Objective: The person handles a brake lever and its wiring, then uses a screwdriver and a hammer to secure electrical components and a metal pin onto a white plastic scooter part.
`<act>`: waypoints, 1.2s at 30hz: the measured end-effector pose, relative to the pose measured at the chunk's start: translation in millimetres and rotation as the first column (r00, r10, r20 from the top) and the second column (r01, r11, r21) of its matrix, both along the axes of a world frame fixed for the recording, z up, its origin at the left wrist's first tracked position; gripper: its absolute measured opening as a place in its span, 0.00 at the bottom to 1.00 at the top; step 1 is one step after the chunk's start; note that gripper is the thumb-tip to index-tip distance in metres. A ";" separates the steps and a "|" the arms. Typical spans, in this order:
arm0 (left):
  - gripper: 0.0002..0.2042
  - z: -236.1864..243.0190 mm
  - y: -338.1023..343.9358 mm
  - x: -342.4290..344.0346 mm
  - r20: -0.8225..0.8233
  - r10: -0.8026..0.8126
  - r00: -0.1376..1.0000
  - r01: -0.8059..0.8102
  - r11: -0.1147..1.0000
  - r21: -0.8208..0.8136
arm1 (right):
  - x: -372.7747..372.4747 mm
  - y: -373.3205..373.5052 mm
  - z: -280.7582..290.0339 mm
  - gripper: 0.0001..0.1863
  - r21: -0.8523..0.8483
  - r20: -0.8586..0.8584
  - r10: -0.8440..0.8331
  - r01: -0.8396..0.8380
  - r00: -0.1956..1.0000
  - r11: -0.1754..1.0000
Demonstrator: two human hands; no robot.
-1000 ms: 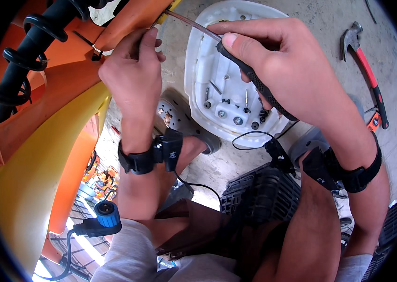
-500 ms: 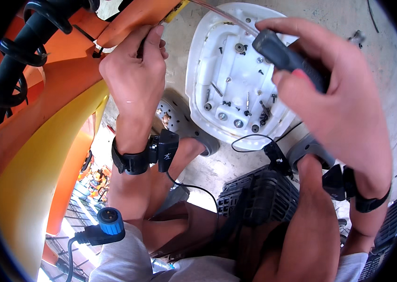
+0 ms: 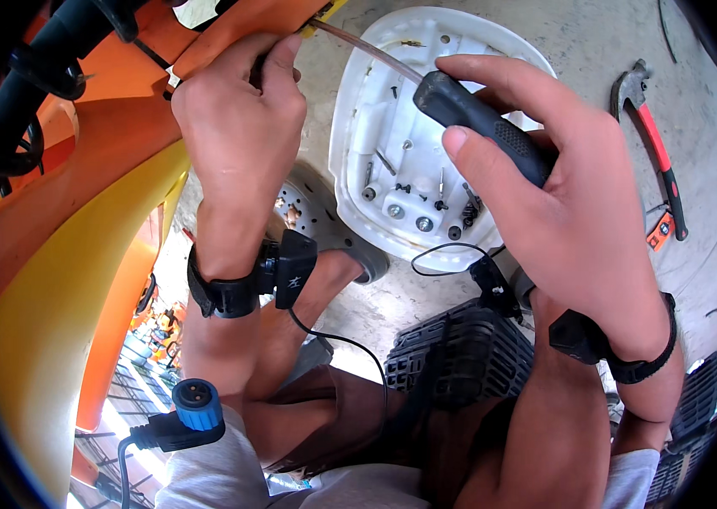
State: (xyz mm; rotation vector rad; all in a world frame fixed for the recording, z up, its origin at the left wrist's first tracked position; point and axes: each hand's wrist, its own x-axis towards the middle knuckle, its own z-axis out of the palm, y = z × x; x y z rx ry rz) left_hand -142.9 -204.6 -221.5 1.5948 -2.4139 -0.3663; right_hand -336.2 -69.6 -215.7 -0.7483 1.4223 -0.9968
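My right hand (image 3: 574,182) is closed around the black handle of a screwdriver (image 3: 481,123). Its long shaft slants up to the left, and the tip end meets the edge of an orange panel (image 3: 235,34), near a yellow strip. Just left of that spot my left hand (image 3: 239,127) is closed, thumb and curled fingers on the panel's lower edge; the fingertips are partly hidden. Beneath the screwdriver, a white plastic cover (image 3: 345,153) lies on the floor like a tray, with several screws (image 3: 403,187), washers and small metal pins in it.
A claw hammer (image 3: 659,153) with a red and black handle lies at the right, beside a small orange tool (image 3: 662,231). A black plastic crate (image 3: 460,356) stands between my legs. At the left are a yellow panel (image 3: 70,271) and a black coil spring (image 3: 2,127).
My right hand has shifted left with the screwdriver, whose shaft now reaches the panel's edge beside my left fingers. The hammer has come into sight. My left hand stays at the panel.
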 end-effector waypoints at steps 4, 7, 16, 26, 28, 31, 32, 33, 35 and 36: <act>0.06 -6.8 4.4 -2.8 -0.069 0.038 0.997 -0.042 0.997 -0.061 | 7.6 0.4 1.9 0.20 0.072 0.154 -0.041 0.030 0.987 0.997; 0.06 -8.5 6.4 -4.2 -0.082 0.055 0.995 -0.060 0.996 -0.058 | 10.8 -1.7 3.0 0.20 -0.007 0.033 -0.030 0.031 0.999 0.999; 0.11 -11.1 7.4 -3.1 -0.023 -0.024 0.999 0.022 0.998 -0.066 | -2.3 -18.9 19.1 0.20 -0.018 -0.106 0.028 -0.030 0.994 0.999; 0.09 -8.0 9.9 -8.6 -0.014 0.028 1.000 -0.028 0.999 -0.026 | 16.7 -12.8 23.9 0.11 0.380 0.616 -0.331 0.098 0.715 0.920; 0.10 -2.8 11.7 -7.2 0.022 0.084 0.996 -0.085 0.995 0.060 | 17.4 -13.3 28.2 0.11 0.534 0.661 -0.459 0.058 0.593 0.843; 0.13 1.1 7.4 -3.3 0.156 0.081 0.984 -0.095 0.992 0.081 | 15.4 -19.7 30.2 0.12 0.546 0.677 -0.481 0.058 0.557 0.836; 0.14 1.5 5.6 -1.4 0.216 0.043 0.975 -0.057 0.997 0.057 | 14.8 -20.6 30.3 0.12 0.518 0.651 -0.440 0.062 0.618 0.853; 0.14 1.6 2.5 0.2 0.185 0.028 0.982 -0.041 0.997 0.071 | 13.8 -20.6 30.0 0.12 0.534 0.689 -0.478 0.064 0.545 0.843; 0.14 1.3 -1.9 2.2 0.127 -0.051 0.991 0.043 0.997 0.064 | 16.3 -19.9 27.8 0.13 0.526 0.698 -0.480 0.075 0.531 0.847; 0.13 1.3 -1.8 2.6 0.155 -0.062 0.986 0.055 0.997 0.046 | 19.0 -17.9 27.6 0.14 0.523 0.699 -0.486 0.087 0.525 0.848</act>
